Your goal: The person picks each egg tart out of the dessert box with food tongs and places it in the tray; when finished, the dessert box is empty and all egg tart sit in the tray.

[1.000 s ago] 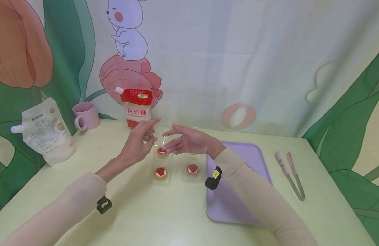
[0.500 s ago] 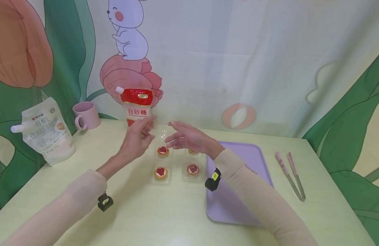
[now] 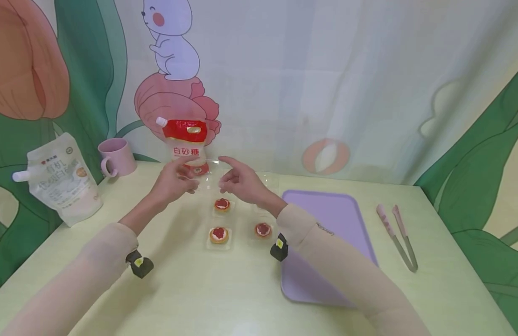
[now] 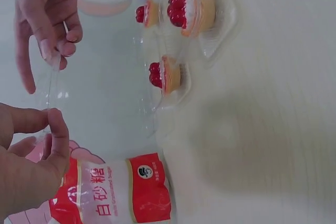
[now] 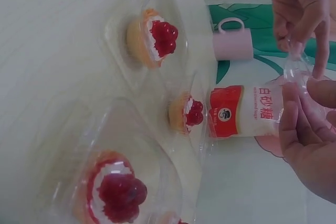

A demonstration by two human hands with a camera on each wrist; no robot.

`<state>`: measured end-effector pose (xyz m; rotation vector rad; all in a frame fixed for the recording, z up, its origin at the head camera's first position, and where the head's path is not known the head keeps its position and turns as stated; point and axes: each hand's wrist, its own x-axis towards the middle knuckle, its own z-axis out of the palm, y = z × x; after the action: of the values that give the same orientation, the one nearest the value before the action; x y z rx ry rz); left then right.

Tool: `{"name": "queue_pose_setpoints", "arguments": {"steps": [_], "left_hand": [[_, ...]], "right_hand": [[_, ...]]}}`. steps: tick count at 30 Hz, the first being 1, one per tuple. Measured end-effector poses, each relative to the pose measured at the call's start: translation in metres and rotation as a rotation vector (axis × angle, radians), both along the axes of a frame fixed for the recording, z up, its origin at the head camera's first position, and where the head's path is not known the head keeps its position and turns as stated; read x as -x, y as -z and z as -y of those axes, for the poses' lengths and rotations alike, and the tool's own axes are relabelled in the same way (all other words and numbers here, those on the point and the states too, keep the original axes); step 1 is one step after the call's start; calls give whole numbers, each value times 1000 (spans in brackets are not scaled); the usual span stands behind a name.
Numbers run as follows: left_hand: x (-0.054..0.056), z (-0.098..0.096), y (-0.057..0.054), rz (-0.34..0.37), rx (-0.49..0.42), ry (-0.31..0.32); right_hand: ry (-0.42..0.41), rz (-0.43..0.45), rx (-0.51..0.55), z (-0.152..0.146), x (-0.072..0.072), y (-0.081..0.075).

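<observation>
Pinching between fingertips of left hand (image 3: 171, 182) and right hand (image 3: 244, 184) a thin transparent plastic piece (image 3: 210, 173), perhaps a lid, before a red-and-white sugar pouch (image 3: 185, 139). Nearer, on a pale table (image 3: 179, 289): red-topped cream tarts (image 3: 219, 234), purple tray (image 3: 305, 280), tongs (image 3: 395, 238). Behind, a tulip-and-rabbit curtain (image 3: 276, 93).

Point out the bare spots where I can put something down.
Bare table lies in front of the tarts, between the left sleeve and the tray; the tray's near left corner is bare too. It is crowded from the tarts back to the red bag, where the left hand and right hand hold clear plastic.
</observation>
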<state>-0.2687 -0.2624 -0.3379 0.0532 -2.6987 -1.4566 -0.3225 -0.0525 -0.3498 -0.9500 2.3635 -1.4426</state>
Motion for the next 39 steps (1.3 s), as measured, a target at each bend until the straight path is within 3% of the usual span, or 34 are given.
{"name": "queue_pose_setpoints", "arguments": {"steps": [4, 7, 11, 19, 26, 32, 39], "left_hand": [[2, 9, -2, 41, -19, 19], [5, 16, -1, 62, -33, 31], [10, 26, 5, 89, -39, 53], [18, 48, 17, 199, -26, 80], [22, 64, 25, 268, -30, 89], [25, 73, 33, 312, -41, 60], [32, 80, 43, 330, -75, 70]], "right_hand": [[13, -27, -50, 11, 7, 4], [23, 6, -92, 21, 13, 8], [37, 51, -169, 33, 20, 11], [29, 25, -351, 53, 26, 15], [43, -37, -406, 67, 30, 24], [20, -88, -441, 77, 30, 30], [-1, -235, -578, 84, 37, 34]]}}
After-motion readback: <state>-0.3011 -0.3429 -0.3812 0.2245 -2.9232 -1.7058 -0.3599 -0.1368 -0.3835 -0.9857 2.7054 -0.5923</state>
